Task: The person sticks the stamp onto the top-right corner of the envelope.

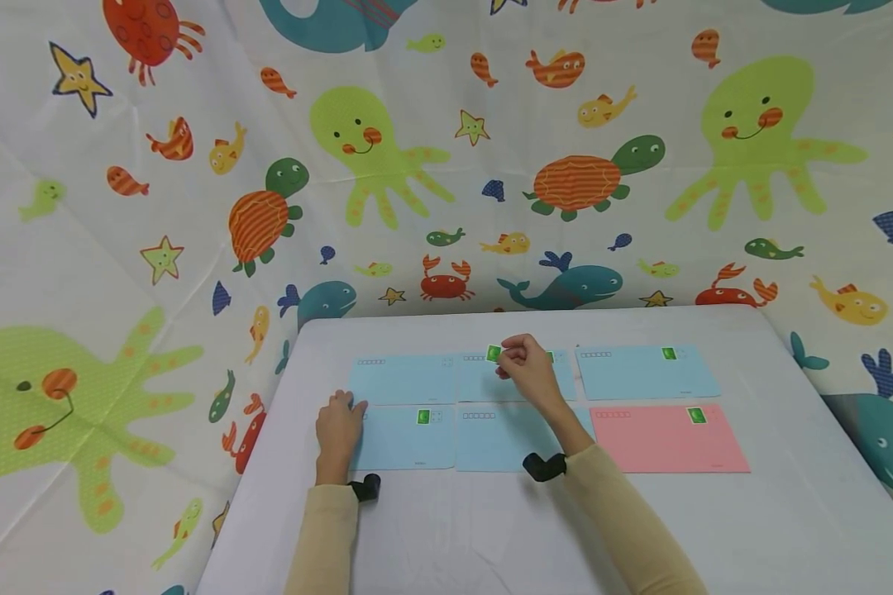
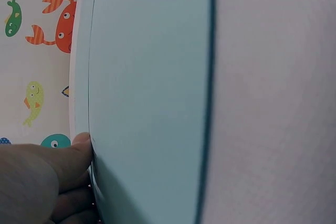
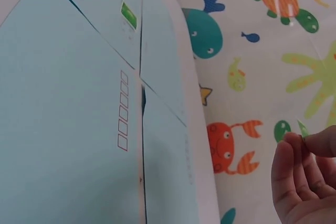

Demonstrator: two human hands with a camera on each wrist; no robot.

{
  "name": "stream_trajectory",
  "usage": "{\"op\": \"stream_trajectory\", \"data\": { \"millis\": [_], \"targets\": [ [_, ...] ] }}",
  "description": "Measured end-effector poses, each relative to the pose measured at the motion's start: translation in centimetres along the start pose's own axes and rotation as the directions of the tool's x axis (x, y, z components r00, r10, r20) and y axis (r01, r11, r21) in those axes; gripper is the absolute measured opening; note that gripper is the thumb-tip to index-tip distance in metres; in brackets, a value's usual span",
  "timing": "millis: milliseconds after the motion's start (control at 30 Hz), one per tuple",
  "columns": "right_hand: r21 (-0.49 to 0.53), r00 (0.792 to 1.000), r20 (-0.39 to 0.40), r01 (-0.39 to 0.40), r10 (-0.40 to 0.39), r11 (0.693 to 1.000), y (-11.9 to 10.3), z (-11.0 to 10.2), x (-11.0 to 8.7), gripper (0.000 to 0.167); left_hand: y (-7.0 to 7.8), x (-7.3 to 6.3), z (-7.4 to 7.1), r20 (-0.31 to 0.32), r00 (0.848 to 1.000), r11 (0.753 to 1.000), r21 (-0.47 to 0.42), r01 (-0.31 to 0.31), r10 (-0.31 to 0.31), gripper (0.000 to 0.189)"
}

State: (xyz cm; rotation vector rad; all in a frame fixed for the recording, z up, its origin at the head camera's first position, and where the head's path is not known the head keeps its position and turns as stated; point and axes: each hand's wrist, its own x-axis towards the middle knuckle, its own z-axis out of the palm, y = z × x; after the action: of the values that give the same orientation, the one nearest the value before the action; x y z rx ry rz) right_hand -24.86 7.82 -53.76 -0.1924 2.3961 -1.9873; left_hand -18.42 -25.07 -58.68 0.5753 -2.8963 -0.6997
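Note:
My right hand (image 1: 532,372) is raised over the upper middle blue envelope (image 1: 479,388), its thumb and fingertips pinching a small green stamp (image 1: 494,354). The right wrist view shows that stamp (image 3: 303,128) nearly edge-on between the fingertips. At the far left, my left hand (image 1: 338,428) rests at the left edge of the lower left blue envelope (image 1: 398,446), which bears a green stamp (image 1: 423,417). In the left wrist view the thumb (image 2: 81,142) touches down by the seam between two envelopes. A stamp (image 1: 550,356) on the upper middle envelope is partly hidden behind my right hand.
The upper left blue envelope (image 1: 402,380) shows no stamp. Lower middle lies another blue envelope (image 1: 494,442), partly under my right forearm. Stamped blue (image 1: 640,376) and pink (image 1: 666,446) envelopes lie at right. All are on a white table (image 1: 432,529) before a sea-animal curtain (image 1: 446,107).

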Motion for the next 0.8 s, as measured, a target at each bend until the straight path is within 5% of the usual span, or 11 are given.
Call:
{"op": "stream_trajectory", "data": {
  "millis": [800],
  "targets": [
    [-0.071, 0.998, 0.057, 0.036, -0.032, 0.997, 0.8, 4.2, 1.8, 0.022, -0.2, 0.1, 0.1, -0.025, 1.0, 1.0, -0.016, 0.003, -0.004, 0.046]
  ]
}}
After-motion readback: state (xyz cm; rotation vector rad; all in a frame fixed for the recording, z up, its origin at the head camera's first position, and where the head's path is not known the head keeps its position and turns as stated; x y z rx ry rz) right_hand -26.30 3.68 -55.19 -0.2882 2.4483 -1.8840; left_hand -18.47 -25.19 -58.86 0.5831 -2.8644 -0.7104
